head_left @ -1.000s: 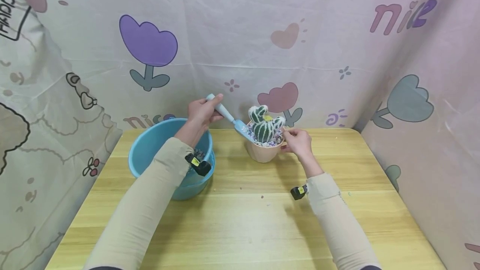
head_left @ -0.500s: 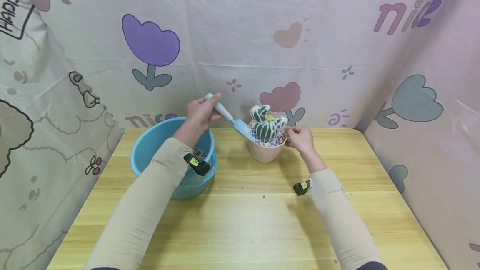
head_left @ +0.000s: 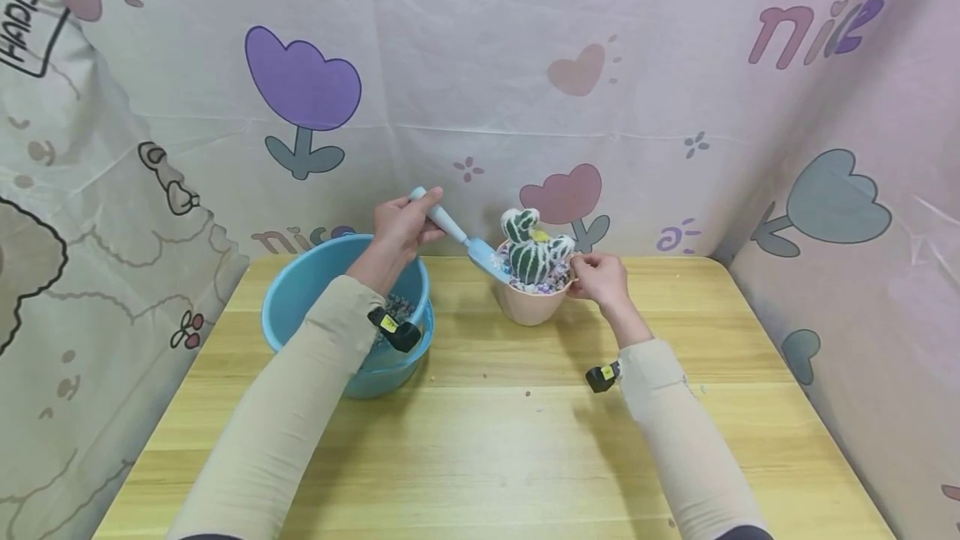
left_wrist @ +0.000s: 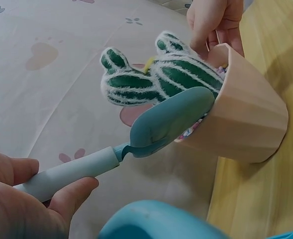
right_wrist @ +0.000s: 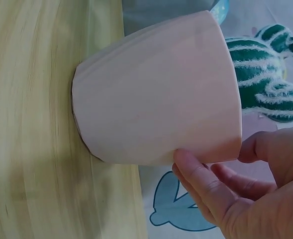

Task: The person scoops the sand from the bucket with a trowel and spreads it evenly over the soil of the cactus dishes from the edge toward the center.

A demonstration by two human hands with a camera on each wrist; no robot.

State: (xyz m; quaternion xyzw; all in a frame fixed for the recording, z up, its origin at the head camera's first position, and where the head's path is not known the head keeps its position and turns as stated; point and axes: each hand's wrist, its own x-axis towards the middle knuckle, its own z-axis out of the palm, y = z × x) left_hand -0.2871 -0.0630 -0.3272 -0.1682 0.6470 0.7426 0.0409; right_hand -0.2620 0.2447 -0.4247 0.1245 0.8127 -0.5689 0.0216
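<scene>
My left hand (head_left: 400, 232) grips the pale handle of a small blue garden trowel (head_left: 447, 224). The trowel slants down to the right, and its blade (left_wrist: 171, 122) reaches over the rim of a peach-coloured flowerpot (head_left: 529, 308). Inside this upright pot stands a fuzzy green-and-white striped toy cactus (head_left: 529, 262) with a yellow bit on top. Small purple and white pebbles (head_left: 551, 280) surround it. On the pot's right side, my right hand (head_left: 602, 280) pinches the rim, thumb at the top edge and fingers against the outer wall (right_wrist: 201, 181).
A blue bucket (head_left: 296, 294) stands left of the pot under my left forearm, with grey gravel (head_left: 399, 307) inside. A few stray pebbles (head_left: 528, 394) lie on the wooden table (head_left: 480, 457). A printed cloth (head_left: 450, 65) hangs close behind the pot.
My right hand's fingers have drawn in closer at the pot's rim. The head view has shifted slightly. Trowel and left hand stay almost where they were.
</scene>
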